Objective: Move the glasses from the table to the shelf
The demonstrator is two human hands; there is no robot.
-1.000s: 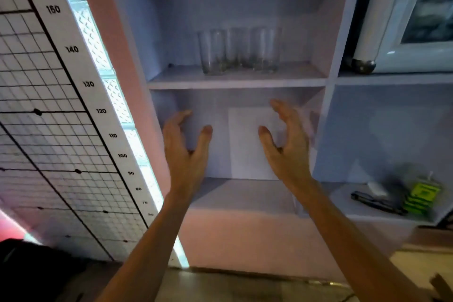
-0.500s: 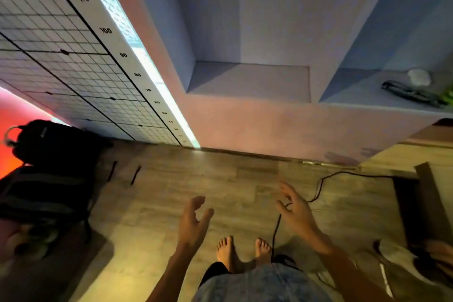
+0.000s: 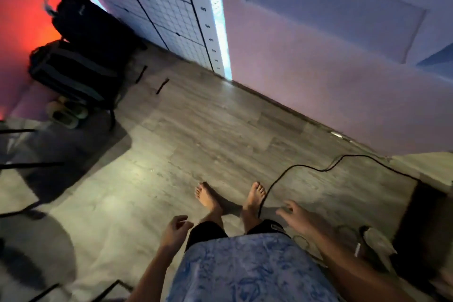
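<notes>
Hands hang low and hold nothing: the left hand (image 3: 175, 229) is loosely curled, the right hand (image 3: 297, 219) spread, both at the bottom of the frame, probably because the person turns toward the table. Glasses are not visible now. The shelf (image 3: 343, 14), upper right, shows an empty compartment.

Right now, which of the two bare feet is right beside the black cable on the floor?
The right foot: the black cable runs along its outer edge. The left foot stands apart from it.
</notes>
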